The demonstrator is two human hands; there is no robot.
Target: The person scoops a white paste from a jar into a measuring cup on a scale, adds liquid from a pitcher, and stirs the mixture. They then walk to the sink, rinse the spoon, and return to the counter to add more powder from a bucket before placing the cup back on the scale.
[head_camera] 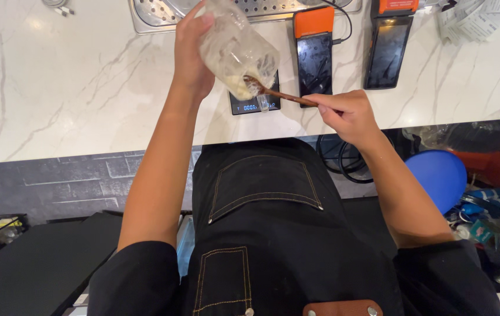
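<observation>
Fingers of the left hand wrap around the far side of a clear glass jar, gripping it near its base and holding it tilted, mouth turned down and toward the person, above the counter. The jar sits in the curl of those fingers, with the thumb side hidden behind the glass. Pale, creamy contents cling inside near the mouth. The right hand has its fingers pressed together, pinching the end of a wooden spoon between thumb and forefinger; the handle runs leftward from the fingertips, and the spoon's bowl reaches into the jar's mouth, touching the pale contents. Directly under the jar's mouth, a small black digital scale rests on the white marbled counter, its display lit, with what looks like a small clear cup on it, partly hidden by the jar. Just beside the scale on the right lie two black handheld terminals with orange tops. A metal drip tray lies at the counter's far edge. The person wears a black apron.
</observation>
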